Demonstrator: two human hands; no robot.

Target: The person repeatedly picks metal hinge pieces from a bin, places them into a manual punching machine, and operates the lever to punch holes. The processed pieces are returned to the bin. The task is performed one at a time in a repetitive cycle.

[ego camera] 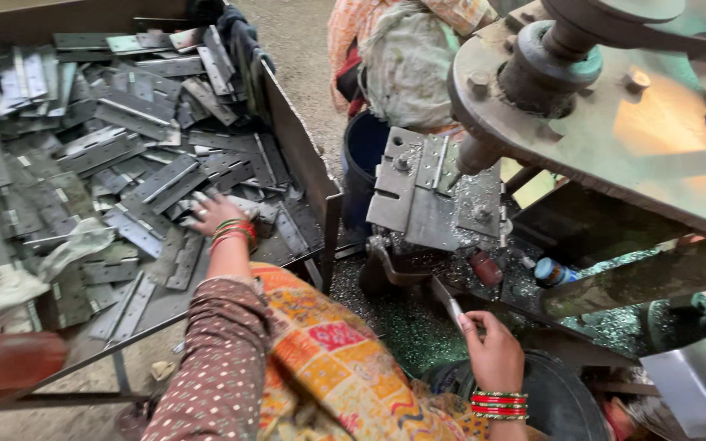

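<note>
Left hand (210, 214) has fingers spread wide, flat on the heap of grey steel hinges (116, 155) in the metal tray (304, 155) at left – touching the top pieces, nothing clamped that I can see. Right hand (492, 351) near right, fingers pinched narrow on one hinge leaf (449, 309), its far end pointing toward the punch fixture plate (431, 192) under the press ram (475, 151). Risks as I judge them: the held leaf sits close to the die area, so fingertips could get under the ram if it drops – no guard visible. Metal swarf (418, 327) covers the bed beneath the fixture; bare skin plus sharp chips means cuts, and chips under the leaf could seat it crooked. The loose pile at left is stacked irregularly, edges up – a blind grab there could slice fingers or send pieces sliding over the tray's near edge. Bangles and the loose patterned sleeve (328, 359) hang near the machine – snag hazard. Another person in a pale garment (406, 57) stands far behind the fixture, close to the moving parts.
</note>
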